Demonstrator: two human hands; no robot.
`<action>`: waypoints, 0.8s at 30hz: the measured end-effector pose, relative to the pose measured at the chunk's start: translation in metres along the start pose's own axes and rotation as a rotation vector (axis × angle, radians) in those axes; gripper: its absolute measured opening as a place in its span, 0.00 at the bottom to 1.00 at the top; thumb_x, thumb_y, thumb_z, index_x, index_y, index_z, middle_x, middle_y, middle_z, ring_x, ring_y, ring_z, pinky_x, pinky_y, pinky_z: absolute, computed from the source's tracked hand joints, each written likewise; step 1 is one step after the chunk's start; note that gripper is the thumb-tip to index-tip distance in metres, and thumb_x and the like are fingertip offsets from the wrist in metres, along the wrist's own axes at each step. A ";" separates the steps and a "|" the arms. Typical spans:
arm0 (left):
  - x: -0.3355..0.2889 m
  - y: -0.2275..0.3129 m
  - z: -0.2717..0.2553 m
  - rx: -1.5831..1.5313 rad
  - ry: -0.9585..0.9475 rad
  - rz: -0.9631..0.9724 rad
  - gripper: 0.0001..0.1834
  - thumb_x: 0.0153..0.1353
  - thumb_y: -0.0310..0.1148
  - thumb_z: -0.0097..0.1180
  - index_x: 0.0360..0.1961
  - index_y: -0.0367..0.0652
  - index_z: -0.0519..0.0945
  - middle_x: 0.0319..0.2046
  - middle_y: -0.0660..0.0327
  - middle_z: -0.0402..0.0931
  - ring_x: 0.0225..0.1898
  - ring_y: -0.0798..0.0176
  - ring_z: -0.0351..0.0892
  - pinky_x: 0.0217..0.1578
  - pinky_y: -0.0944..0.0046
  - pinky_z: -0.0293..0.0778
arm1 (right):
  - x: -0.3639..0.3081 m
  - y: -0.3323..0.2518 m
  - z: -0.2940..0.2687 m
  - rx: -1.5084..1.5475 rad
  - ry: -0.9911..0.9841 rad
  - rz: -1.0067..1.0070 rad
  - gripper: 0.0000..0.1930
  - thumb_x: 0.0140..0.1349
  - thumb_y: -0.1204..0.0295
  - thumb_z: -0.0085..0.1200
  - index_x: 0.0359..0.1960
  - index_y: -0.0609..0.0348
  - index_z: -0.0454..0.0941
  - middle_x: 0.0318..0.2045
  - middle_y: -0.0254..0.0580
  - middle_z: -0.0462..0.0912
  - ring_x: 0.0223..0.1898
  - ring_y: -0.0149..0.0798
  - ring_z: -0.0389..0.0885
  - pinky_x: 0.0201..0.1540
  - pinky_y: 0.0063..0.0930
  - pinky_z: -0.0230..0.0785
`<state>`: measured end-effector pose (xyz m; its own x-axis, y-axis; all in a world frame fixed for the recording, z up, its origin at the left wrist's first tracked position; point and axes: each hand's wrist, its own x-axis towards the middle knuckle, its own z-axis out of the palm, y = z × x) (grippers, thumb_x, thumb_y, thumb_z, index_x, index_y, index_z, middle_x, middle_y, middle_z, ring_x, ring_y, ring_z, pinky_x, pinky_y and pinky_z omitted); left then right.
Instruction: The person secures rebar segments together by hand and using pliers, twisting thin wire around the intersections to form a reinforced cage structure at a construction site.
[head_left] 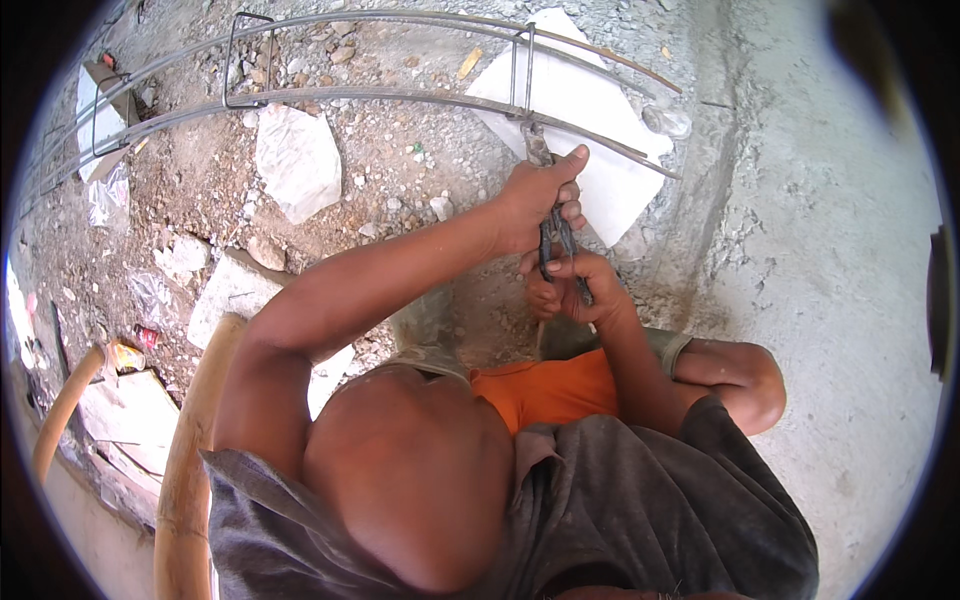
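My left hand (538, 205) is closed around the upper handles of dark metal pincers (537, 148), thumb pointing away from me. Below it, my right hand (585, 285) has its fingers curled round the lower ends of the same handles. The jaws meet the near bar of a long steel rebar frame (380, 95), right where a rectangular stirrup (514, 72) crosses it. Any wire in the jaws is too small to make out. A flat white sheet (612, 190) lies on the ground under this end of the frame.
Stony rubble covers the ground to the left, with a crumpled white bag (298, 160) and a pale block (235, 300) on it. Two wooden poles (195, 440) rise at the lower left. Rough grey concrete (800, 250) runs along the right. My bent knee (745, 385) sticks out there.
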<state>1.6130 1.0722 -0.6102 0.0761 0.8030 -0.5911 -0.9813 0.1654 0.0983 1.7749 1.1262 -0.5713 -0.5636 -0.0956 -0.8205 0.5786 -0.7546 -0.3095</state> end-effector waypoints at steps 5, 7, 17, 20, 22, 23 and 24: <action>0.012 -0.009 0.012 -0.080 0.215 0.055 0.23 0.70 0.47 0.54 0.26 0.42 0.66 0.15 0.65 0.61 0.14 0.68 0.58 0.19 0.59 0.67 | -0.032 0.006 0.015 -1.110 0.679 -0.322 0.20 0.62 0.74 0.52 0.55 0.71 0.72 0.41 0.56 0.81 0.41 0.50 0.81 0.45 0.43 0.72; 0.017 -0.012 0.017 -0.122 0.259 0.085 0.22 0.69 0.47 0.55 0.26 0.41 0.67 0.16 0.65 0.62 0.14 0.68 0.59 0.19 0.60 0.68 | -0.051 0.000 0.039 -1.104 0.764 -0.492 0.25 0.60 0.74 0.54 0.58 0.72 0.69 0.47 0.60 0.79 0.46 0.53 0.80 0.49 0.44 0.71; 0.033 -0.015 0.036 -0.164 0.300 0.127 0.23 0.67 0.48 0.58 0.27 0.39 0.69 0.20 0.62 0.67 0.18 0.66 0.66 0.21 0.61 0.70 | 0.006 0.002 -0.002 -1.707 1.108 -0.667 0.27 0.50 0.76 0.62 0.54 0.66 0.70 0.39 0.56 0.78 0.42 0.57 0.79 0.42 0.47 0.72; 0.034 -0.012 0.031 -0.104 0.281 0.140 0.22 0.66 0.48 0.60 0.29 0.38 0.71 0.21 0.61 0.70 0.21 0.66 0.68 0.22 0.61 0.71 | 0.003 -0.018 -0.008 -1.734 1.108 -0.684 0.20 0.49 0.78 0.60 0.47 0.63 0.73 0.35 0.54 0.80 0.37 0.59 0.80 0.39 0.50 0.73; 0.034 -0.012 0.030 -0.036 0.271 0.141 0.22 0.64 0.48 0.63 0.32 0.38 0.72 0.23 0.60 0.73 0.23 0.65 0.71 0.23 0.61 0.72 | 0.004 -0.020 -0.016 -1.714 1.074 -0.690 0.20 0.49 0.79 0.59 0.46 0.63 0.73 0.34 0.54 0.80 0.36 0.59 0.80 0.38 0.50 0.73; 0.033 -0.011 0.029 -0.001 0.252 0.144 0.22 0.64 0.48 0.62 0.32 0.39 0.72 0.23 0.60 0.73 0.23 0.65 0.70 0.23 0.61 0.71 | 0.005 -0.021 -0.021 -1.704 1.059 -0.692 0.19 0.49 0.80 0.58 0.46 0.63 0.74 0.34 0.54 0.80 0.36 0.59 0.80 0.38 0.50 0.73; 0.033 -0.010 0.029 0.011 0.242 0.145 0.21 0.64 0.48 0.62 0.32 0.39 0.72 0.23 0.60 0.72 0.22 0.65 0.70 0.23 0.61 0.71 | 0.007 -0.024 -0.028 -1.711 1.062 -0.699 0.19 0.49 0.80 0.58 0.46 0.63 0.74 0.34 0.55 0.80 0.37 0.59 0.80 0.38 0.50 0.73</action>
<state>1.6300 1.1132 -0.6073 -0.1111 0.6593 -0.7436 -0.9767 0.0658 0.2042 1.7733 1.1615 -0.5830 -0.7604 0.6407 -0.1063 0.6494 0.7500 -0.1254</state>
